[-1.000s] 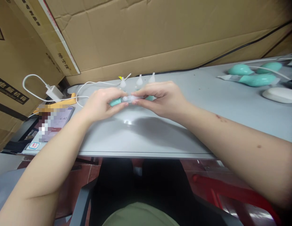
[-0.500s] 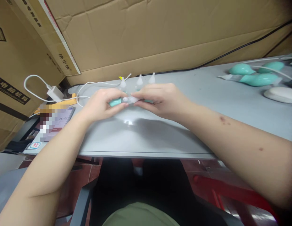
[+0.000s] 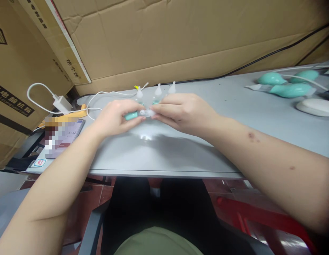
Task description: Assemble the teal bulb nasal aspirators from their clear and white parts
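My left hand is closed around the teal bulb of what looks like a nasal aspirator, lying sideways just above the grey table. The fingertips of my right hand pinch its clear, whitish tip from the other side. Most of the bulb is covered by my left fingers. Behind my hands stand a left white nozzle, a middle nozzle and a right nozzle, all pointing up. Teal shows beneath the middle one; my right hand hides the lower part of the right one.
Several teal bulbs, some in clear wrapping, lie at the right beside a white computer mouse. On the left are a phone, a white charger and a yellow power strip. Cardboard walls off the back.
My right fingers have shifted slightly on the tip and sit closer together. The teal patch that showed beneath my right fingers is out of sight. My left hand keeps its hold.
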{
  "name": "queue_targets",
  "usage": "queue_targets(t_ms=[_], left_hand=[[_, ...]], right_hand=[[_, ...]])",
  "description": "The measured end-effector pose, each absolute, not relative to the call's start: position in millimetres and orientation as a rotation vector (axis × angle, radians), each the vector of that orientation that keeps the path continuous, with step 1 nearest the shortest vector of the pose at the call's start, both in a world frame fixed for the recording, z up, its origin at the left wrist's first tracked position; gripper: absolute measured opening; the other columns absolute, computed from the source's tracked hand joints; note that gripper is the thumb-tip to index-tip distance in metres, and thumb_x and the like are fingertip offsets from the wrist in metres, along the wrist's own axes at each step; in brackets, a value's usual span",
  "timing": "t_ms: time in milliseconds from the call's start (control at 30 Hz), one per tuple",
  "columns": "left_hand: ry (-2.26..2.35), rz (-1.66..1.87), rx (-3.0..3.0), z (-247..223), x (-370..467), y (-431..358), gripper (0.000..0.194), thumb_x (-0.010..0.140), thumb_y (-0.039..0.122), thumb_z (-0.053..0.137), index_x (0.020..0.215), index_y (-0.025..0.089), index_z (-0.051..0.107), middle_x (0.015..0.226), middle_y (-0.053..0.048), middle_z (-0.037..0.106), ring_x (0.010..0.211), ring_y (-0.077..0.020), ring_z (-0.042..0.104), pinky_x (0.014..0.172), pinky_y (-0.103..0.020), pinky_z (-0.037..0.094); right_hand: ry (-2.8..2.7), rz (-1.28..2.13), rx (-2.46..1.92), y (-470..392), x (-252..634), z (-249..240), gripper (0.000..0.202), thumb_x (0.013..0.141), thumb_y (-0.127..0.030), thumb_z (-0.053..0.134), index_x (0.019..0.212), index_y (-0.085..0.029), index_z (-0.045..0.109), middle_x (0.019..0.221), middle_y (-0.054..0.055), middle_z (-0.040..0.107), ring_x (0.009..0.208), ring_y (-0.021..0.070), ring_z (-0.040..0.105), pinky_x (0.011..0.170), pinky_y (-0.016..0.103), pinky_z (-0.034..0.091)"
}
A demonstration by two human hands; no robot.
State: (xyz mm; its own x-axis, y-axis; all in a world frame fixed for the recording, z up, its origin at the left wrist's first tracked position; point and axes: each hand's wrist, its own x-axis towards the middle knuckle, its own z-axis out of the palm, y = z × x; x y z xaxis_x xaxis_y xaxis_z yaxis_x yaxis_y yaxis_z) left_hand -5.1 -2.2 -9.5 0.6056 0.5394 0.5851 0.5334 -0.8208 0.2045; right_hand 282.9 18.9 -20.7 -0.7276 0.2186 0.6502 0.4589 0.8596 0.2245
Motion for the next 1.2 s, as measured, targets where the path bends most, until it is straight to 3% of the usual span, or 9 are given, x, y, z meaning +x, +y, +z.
queue_targets(t_ms=[333,667,800,1000,1200], left_hand=[[1.027,0.997,2.923,-9.5,-4.3,-5.9,0.038,0.113,0.056,0.065,0.116,0.025,0.087,0.096,-0.008,0.085,0.085,-0.0238,0.075,0.077,-0.038,0.052],[1.045,1.05,3.06,-11.3,-2.8,-7.6,0.045,0.116,0.061,0.062,0.119,0.027,0.091,0.088,-0.006,0.081,0.072,-0.0203,0.069,0.063,-0.036,0.041],[1.06,1.012,3.035,-9.6,-3.4,-7.3,0.042,0.114,0.059,0.064,0.119,0.027,0.091,0.089,-0.006,0.082,0.074,-0.021,0.07,0.064,-0.036,0.042],[0.977,1.017,2.873,-5.6,-2.5,-10.2,0.028,0.112,0.046,0.069,0.11,0.025,0.088,0.087,-0.005,0.081,0.076,-0.0206,0.067,0.072,-0.037,0.048],[0.997,0.961,2.868,-4.5,-0.9,-12.1,0.029,0.113,0.046,0.066,0.104,0.026,0.085,0.085,-0.004,0.078,0.075,-0.0199,0.065,0.072,-0.036,0.048]], right_hand=[[-2.418,-0.361,-0.474,18.4,282.3,-19.5,0.045,0.126,-0.045,0.046,0.116,-0.023,0.084,0.087,0.006,0.072,0.078,0.021,0.065,0.068,0.036,0.045],[-2.45,-0.089,-0.477,14.2,281.1,-14.8,0.035,0.121,-0.036,0.056,0.102,-0.021,0.082,0.082,0.002,0.064,0.07,0.0172,0.057,0.068,0.032,0.042],[-2.445,-0.03,-0.488,14.9,280.3,-14.3,0.034,0.12,-0.036,0.058,0.1,-0.019,0.081,0.082,0.002,0.066,0.07,0.017,0.058,0.068,0.032,0.042],[-2.389,-0.368,-0.536,16.6,282.0,-18.1,0.046,0.124,-0.055,0.054,0.12,-0.019,0.083,0.096,0.008,0.078,0.085,0.0231,0.069,0.071,0.036,0.042],[-2.387,-0.603,-0.538,16.0,281.6,-20.5,0.051,0.129,-0.048,0.042,0.116,-0.021,0.083,0.093,0.007,0.078,0.082,0.022,0.069,0.068,0.039,0.038]])
